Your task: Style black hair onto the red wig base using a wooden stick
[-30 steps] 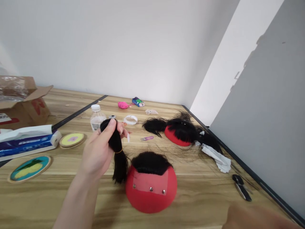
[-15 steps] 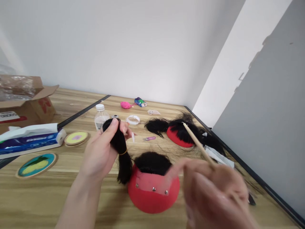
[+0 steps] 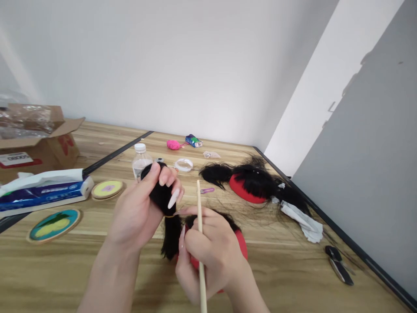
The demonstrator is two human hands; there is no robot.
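Observation:
My left hand point(image 3: 140, 208) is closed round a bundle of black hair point(image 3: 171, 239), which hangs down below the fingers. A thin yellow elastic band point(image 3: 168, 216) ties the bundle. In my right hand point(image 3: 211, 248) a slim wooden stick point(image 3: 200, 226) is gripped, pointing up. The right index fingertip reaches to the band, and the thumb is beside the hair's lower end. Behind this hand stands a red dome point(image 3: 241, 243) with black hair point(image 3: 230, 219) on top, mostly hidden.
Farther back is a second red dome point(image 3: 243, 190) with long black hair. A water bottle point(image 3: 140, 163), tissue pack point(image 3: 45, 194), embroidery hoops point(image 3: 55, 225) and cardboard box point(image 3: 61, 150) are at left. A black clipper-like tool point(image 3: 339, 264) and crumpled tissue point(image 3: 302, 221) lie at right.
My right hand has moved left from the right side to the hair bundle, bringing the wooden stick along, and now covers the near dome. The left hand still holds the bundle.

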